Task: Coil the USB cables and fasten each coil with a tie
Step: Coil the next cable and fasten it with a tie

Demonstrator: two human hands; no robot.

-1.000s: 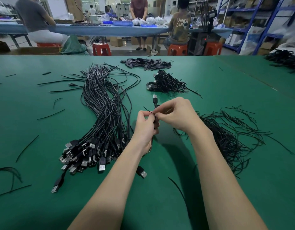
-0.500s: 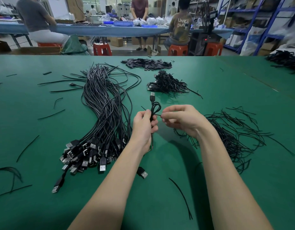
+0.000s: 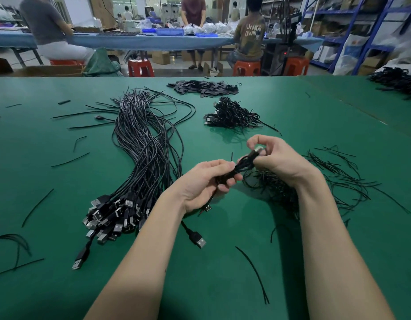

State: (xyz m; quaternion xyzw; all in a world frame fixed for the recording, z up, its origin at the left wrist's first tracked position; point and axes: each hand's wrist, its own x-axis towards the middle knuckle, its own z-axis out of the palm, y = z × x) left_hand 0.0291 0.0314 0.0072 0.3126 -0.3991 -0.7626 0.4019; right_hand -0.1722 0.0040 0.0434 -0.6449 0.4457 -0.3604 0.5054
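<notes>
Both hands meet over the green table (image 3: 315, 262) in the head view: the left hand (image 3: 204, 184) grips the lower part of a small coiled USB cable (image 3: 240, 167), while the right hand (image 3: 276, 158) pinches its upper end near the metal plug, the bundle of uncoiled cables (image 3: 144, 158) lying just left. By my reading, the coil is formed and being fastened. Whether a tie is already round it cannot be told; next, twist it tight, then set the coil with the finished pile (image 3: 232, 114).
</notes>
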